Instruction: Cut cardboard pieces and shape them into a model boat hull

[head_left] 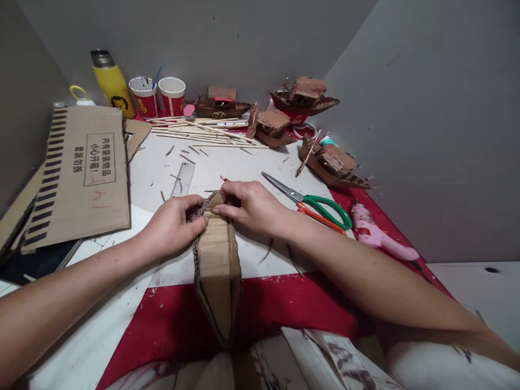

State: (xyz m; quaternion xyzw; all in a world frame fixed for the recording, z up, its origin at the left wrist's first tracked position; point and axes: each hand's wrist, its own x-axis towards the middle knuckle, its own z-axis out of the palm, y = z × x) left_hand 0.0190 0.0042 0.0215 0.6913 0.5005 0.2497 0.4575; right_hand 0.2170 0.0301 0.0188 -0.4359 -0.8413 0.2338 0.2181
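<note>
Between my hands is a plain cardboard boat hull (pixel 217 271), long and pointed, its near tip toward my lap. My left hand (pixel 179 222) pinches the left wall near the far end, thumb on the inside. At that same end my right hand (pixel 247 206) grips the right side, its thumb over the inner cardboard and its fingers partly hidden behind. Just beyond the left hand lies a clear ruler (pixel 182 180). Scissors (pixel 306 200) with green and orange handles rest to the right of my right hand.
A pink glue gun (pixel 376 233) lies at right. Several brown model boats (pixel 335 162) stand along the back right. Thin wooden sticks (pixel 203 132), paper cups (pixel 171 97) and a yellow bottle (pixel 111 84) are at the back. Printed cardboard (pixel 81 200) leans at left.
</note>
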